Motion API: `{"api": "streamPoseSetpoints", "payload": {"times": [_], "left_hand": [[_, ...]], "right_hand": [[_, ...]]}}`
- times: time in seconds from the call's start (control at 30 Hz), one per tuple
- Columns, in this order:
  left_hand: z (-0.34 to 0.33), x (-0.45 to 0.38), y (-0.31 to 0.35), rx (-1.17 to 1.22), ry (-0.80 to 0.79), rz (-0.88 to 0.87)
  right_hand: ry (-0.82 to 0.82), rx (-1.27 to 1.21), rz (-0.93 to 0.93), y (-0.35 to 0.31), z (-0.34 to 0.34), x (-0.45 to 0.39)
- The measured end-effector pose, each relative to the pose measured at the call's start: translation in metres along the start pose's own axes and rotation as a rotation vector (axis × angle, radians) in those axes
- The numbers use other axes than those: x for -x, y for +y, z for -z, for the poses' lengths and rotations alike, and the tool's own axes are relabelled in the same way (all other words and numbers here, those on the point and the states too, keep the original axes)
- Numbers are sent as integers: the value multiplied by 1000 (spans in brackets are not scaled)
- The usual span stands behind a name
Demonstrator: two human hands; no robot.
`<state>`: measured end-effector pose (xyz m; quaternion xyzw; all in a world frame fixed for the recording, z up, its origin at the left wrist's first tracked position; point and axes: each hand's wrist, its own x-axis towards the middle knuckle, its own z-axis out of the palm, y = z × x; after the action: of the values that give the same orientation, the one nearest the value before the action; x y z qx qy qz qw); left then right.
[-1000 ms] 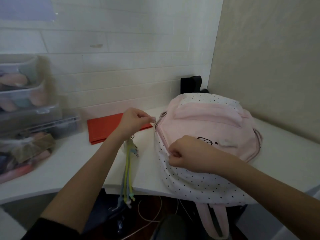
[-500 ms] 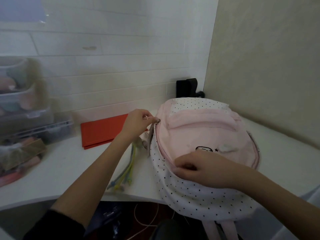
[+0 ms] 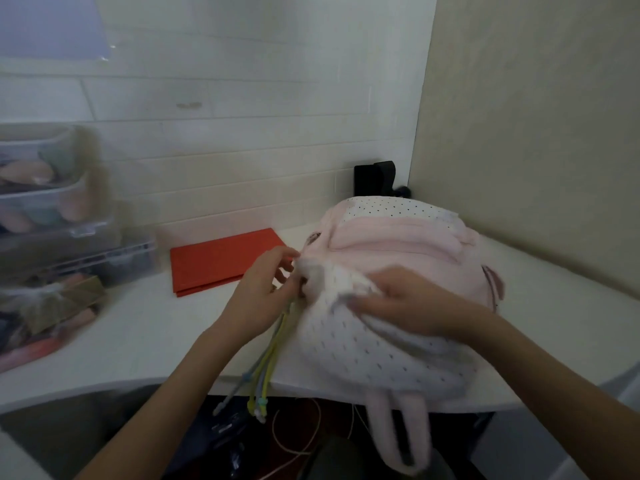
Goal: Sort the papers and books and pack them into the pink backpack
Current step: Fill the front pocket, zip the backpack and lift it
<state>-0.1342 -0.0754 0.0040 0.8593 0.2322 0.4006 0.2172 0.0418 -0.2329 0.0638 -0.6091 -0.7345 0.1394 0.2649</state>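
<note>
Pink backpack [image 3: 398, 258] lies on white desk [image 3: 138, 327], now bunched at its left seam. Right hand [image 3: 405, 303] has shifted up, gripping dotted fabric; left hand [image 3: 263, 289] pinches there, apparently the zipper pull. Opening underway; red folder [image 3: 221, 261] unpacked.

We see two bare forearms entering from the lower edge, ending in the left hand [image 3: 263, 292] and right hand [image 3: 405, 306]. No rings, watch or bracelets show on either. Both forearms are uncovered as far as the picture's edge.
</note>
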Motion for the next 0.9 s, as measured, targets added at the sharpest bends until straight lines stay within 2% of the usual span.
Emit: {"api": "streamPoseSetpoints", "payload": {"times": [0.1, 0.17, 0.27, 0.3, 0.37, 0.43, 0.5, 0.53, 0.63, 0.67, 0.77, 0.83, 0.9], "left_hand": [[-1, -15, 10, 267, -12, 169], [-1, -28, 18, 457, 95, 287], [12, -47, 26, 524, 216, 385], [21, -49, 22, 599, 174, 382], [45, -47, 8, 906, -110, 256], [66, -45, 6, 1187, -351, 118], [67, -48, 23, 1063, -397, 129], [64, -56, 35, 937, -339, 173], [61, -80, 58, 648, -249, 1], [66, -87, 64, 625, -202, 10], [81, -105, 70, 484, 60, 197], [85, -117, 69, 335, 193, 208], [89, -127, 66, 310, 266, 220]], "right_hand": [[278, -309, -13, -19, 5, -23], [475, -464, -72, -30, 0, -39], [683, -675, -209, -41, 7, -72], [729, -740, -246, -46, 17, -82], [849, -828, -290, -57, 48, -102], [975, -910, -248, -66, 79, -118], [1042, -1045, -176, -74, 95, -135], [1058, -1118, -142, -76, 98, -145], [1016, -1264, -101, -87, 99, -166], [1009, -1269, -106, -89, 100, -171], [972, -1331, 20, -91, 104, -176], [915, -1264, 69, -84, 104, -174], [847, -1069, 47, -76, 103, -166]]}}
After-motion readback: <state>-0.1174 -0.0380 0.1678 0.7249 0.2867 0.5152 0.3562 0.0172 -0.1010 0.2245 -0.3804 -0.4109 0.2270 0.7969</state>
